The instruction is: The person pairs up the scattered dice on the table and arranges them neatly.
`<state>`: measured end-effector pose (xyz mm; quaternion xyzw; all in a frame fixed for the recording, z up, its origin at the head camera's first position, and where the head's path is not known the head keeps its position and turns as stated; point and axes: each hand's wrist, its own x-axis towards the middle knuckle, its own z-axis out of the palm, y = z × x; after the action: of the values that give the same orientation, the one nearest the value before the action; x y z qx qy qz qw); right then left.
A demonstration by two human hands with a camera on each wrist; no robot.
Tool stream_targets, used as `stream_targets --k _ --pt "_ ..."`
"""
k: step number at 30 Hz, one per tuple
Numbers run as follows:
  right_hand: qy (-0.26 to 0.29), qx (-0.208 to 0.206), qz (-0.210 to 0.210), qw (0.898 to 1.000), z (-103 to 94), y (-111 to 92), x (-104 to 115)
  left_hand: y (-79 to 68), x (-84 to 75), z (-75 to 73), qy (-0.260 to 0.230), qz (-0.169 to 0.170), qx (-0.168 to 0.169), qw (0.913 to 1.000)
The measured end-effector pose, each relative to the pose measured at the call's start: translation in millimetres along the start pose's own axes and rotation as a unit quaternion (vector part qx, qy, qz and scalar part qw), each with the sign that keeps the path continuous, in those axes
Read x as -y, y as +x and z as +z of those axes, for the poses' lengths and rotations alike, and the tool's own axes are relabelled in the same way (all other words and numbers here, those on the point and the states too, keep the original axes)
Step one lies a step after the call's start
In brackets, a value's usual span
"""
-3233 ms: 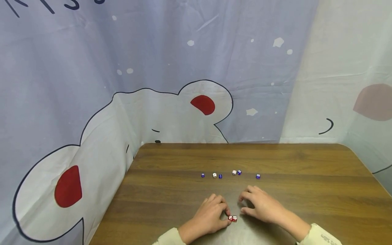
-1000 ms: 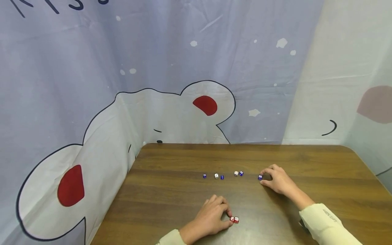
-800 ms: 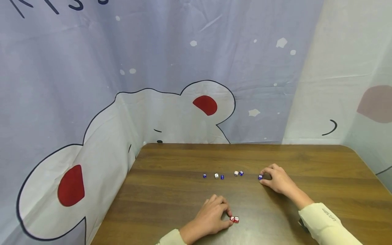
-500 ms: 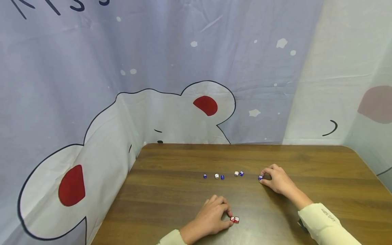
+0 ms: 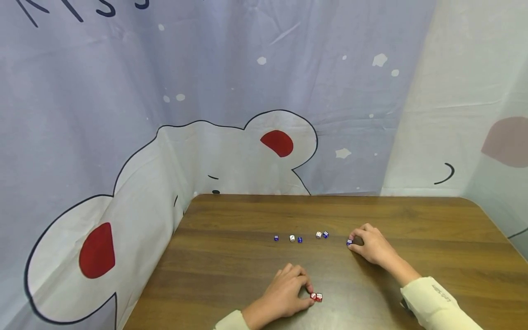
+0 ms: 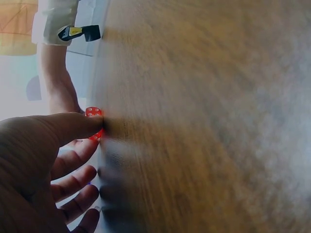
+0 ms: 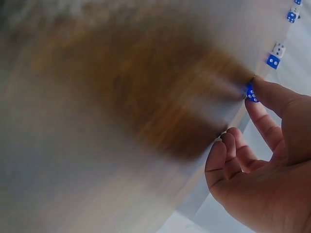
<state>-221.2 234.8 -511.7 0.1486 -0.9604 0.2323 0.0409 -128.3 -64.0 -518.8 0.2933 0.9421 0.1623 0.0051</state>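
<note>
Blue die (image 5: 349, 242) in right hand (image 5: 373, 245)

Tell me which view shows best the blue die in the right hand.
Right wrist: the blue die, pinched by the right hand, looks largest there. Head view shows it small; in left wrist I cannot find it.

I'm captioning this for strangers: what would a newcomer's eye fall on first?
Probably the white cartoon animal with red inner ears on the curtain behind the wooden table. Next, the left hand pinching one of two red dice up front and, farther back, the right hand pinching a blue die.
</note>
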Motion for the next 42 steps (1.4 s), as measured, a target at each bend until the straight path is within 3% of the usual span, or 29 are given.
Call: stream_targets --k 33,42 --pt "-0.012 0.013 -0.017 1.0 6.6 -11.0 25.3 -1.5 0.1 0.1 0.001 0.008 -0.01 0.9999" --pt "-0.009 0.004 -0.04 0.999 8.8 -14.3 33.4 -2.4 -0.8 -1.2 0.004 0.014 -0.02 0.9997"
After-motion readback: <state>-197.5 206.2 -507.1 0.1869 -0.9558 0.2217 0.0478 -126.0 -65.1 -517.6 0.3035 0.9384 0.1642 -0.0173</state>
